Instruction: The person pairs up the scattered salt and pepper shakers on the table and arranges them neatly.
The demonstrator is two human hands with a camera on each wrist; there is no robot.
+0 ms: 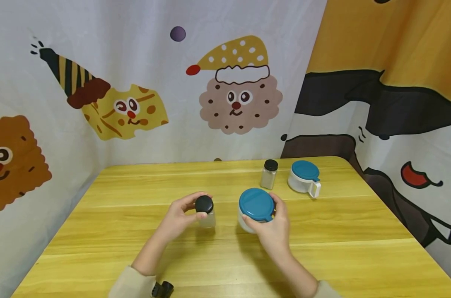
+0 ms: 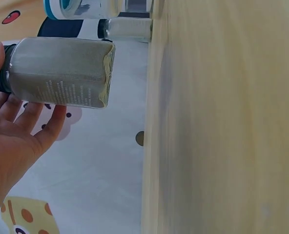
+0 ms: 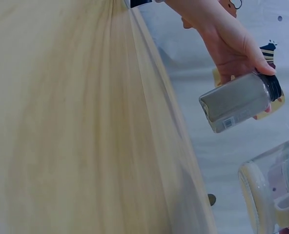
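My left hand [image 1: 182, 217] grips a clear spice jar [image 1: 207, 219] near its black lid, thumb in front and fingers behind. In the left wrist view this jar [image 2: 61, 73] holds greyish powder and hangs above the tabletop. My right hand [image 1: 275, 231] holds a round seasoning pot [image 1: 256, 205] with a blue lid, its fingers and thumb around the sides. The pot's clear wall and white handle [image 3: 283, 207] show in the right wrist view, raised off the table. Jar and pot are side by side with a gap between them.
On the wooden table [image 1: 117, 231], a second black-lidded jar [image 1: 268, 176] stands at the back right. Beside it is another blue-lidded pot [image 1: 302, 176] with a white handle. A printed curtain [image 1: 143, 49] hangs behind the table. A small black object [image 1: 162, 289] sits by my left sleeve.
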